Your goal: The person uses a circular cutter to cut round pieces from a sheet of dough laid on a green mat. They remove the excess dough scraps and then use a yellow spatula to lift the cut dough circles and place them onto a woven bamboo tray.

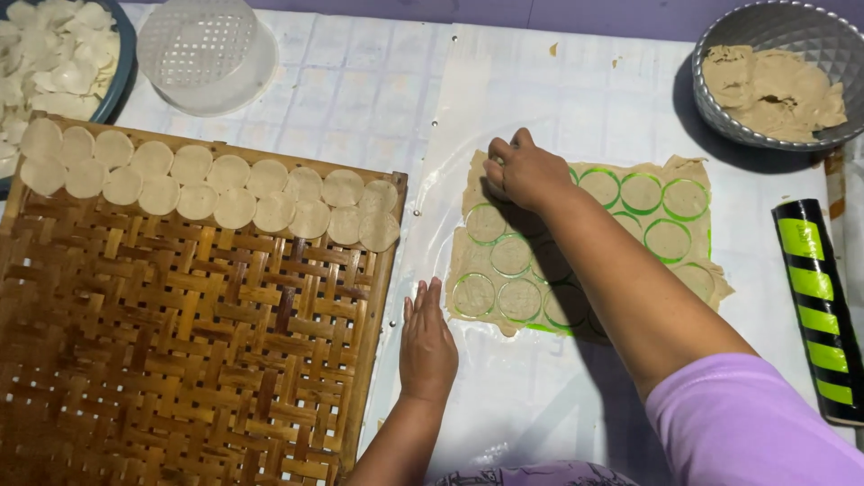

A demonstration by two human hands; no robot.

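A thin beige dough sheet (504, 261) lies on a green cutting mould with round rings, on the white plastic-covered table (558, 99). My right hand (525, 171) presses on the sheet's upper left corner, fingers curled; I cannot tell whether it grips anything. My left hand (427, 342) rests flat on the plastic just left of the sheet, fingers together, holding nothing. Left of it lies a woven bamboo tray (180, 360) with two rows of round dough discs (216, 184) along its far edge.
A grey bowl (814, 31) of dough scraps stands at the far right. A black and green striped rolling pin (817, 310) lies at the right edge. An upturned clear plastic bowl (209, 54) and a basin of white discs (54, 49) sit at the far left.
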